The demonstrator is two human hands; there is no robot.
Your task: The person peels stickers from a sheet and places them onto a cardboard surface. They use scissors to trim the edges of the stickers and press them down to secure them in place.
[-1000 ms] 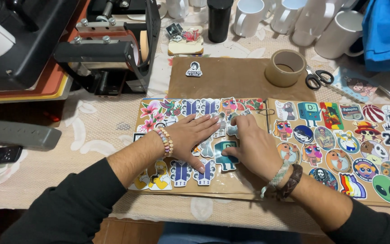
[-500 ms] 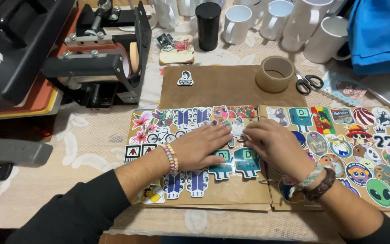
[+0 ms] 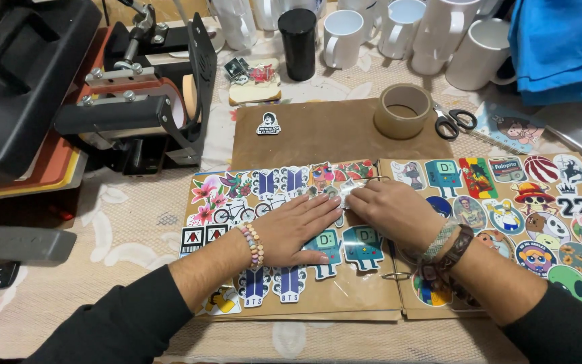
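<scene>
An open brown ring-bound album (image 3: 372, 307) lies in front of me, both pages covered with several colourful stickers. My left hand (image 3: 298, 229) lies flat on the left page, fingers pressing on stickers near the middle. My right hand (image 3: 389, 212) rests at the spine, its fingertips pinching a small whitish sticker (image 3: 346, 193) against the page. A beaded bracelet circles my left wrist; woven and leather bands circle my right wrist.
A black heat press (image 3: 69, 114) stands at the left. Behind the album lie a brown board (image 3: 318, 131) with one sticker, a tape roll (image 3: 404, 110), scissors (image 3: 454, 123), a black tumbler (image 3: 301, 44) and several white mugs (image 3: 479, 54). Blue cloth (image 3: 564, 47) sits at the far right.
The view has shifted lower and closer to the album. Both hands stay on the left page near the spine, the right fingers still working the small sticker.
</scene>
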